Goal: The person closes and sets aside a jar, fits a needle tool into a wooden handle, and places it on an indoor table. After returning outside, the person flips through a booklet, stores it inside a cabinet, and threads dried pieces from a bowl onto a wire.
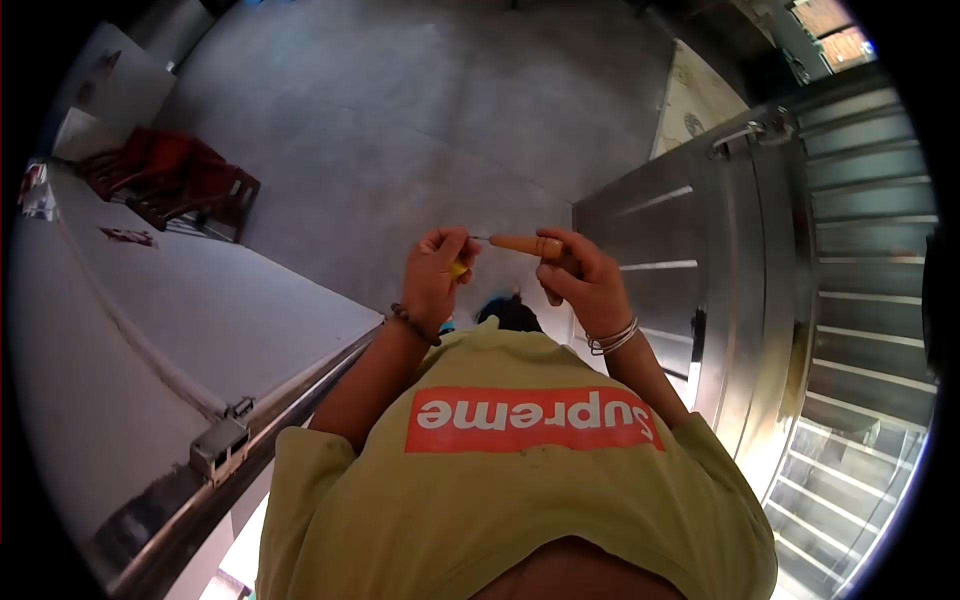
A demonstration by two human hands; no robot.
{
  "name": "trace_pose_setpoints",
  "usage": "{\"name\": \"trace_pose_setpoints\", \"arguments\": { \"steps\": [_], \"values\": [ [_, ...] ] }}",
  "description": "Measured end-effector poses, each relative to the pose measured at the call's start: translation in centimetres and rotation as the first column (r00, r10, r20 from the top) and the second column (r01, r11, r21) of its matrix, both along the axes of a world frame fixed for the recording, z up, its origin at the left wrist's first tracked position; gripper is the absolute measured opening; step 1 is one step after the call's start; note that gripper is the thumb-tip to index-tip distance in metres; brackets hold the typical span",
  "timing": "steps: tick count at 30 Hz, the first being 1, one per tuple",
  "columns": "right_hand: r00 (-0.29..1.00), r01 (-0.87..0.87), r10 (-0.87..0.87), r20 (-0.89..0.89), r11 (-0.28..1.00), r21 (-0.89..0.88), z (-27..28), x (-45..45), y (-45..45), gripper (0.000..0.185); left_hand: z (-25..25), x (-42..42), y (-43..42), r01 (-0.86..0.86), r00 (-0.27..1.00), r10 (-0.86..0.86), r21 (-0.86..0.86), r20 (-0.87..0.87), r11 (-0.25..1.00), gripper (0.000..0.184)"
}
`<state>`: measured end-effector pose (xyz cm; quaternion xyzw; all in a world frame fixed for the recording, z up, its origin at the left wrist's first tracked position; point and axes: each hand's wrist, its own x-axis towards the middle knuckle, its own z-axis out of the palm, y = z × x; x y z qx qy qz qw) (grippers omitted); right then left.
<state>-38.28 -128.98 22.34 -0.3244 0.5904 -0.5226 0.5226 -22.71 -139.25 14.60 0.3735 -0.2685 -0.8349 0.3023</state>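
Both pinching — right grip on orange-handled tool, left grip on yellow object.

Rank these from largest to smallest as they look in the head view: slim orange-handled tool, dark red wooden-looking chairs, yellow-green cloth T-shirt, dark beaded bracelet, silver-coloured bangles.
1. Yellow-green cloth T-shirt
2. Dark red wooden-looking chairs
3. Slim orange-handled tool
Last: dark beaded bracelet and silver-coloured bangles, too alike to rank.
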Motion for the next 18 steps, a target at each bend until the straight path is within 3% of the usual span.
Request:
{"name": "trace_pose_setpoints", "arguments": {
  "steps": [7,10,18],
  "values": [
    [0.993,-0.033,0.037,0.109,0.999,-0.039,-1.8,-6.6,-7.7,0.036,-0.7,-5.5,-6.7,-0.086,0.996,0.086,-0.066,-0.006,0.994,0.019],
    [0.997,-0.033,0.036,0.066,0.998,-0.044,-1.6,-10.9,-10.3,0.035,0.0,-9.9,-9.4,-0.116,0.993,0.118,-0.076,0.017,0.99,0.021],
    [0.998,0.025,-0.025,0.051,1.0,-0.004,-0.7,-22.4,-15.4,0.034,1.6,-22.0,-16.1,-0.013,1.0,0.014,-0.14,0.005,0.99,0.025]
  ]
}}
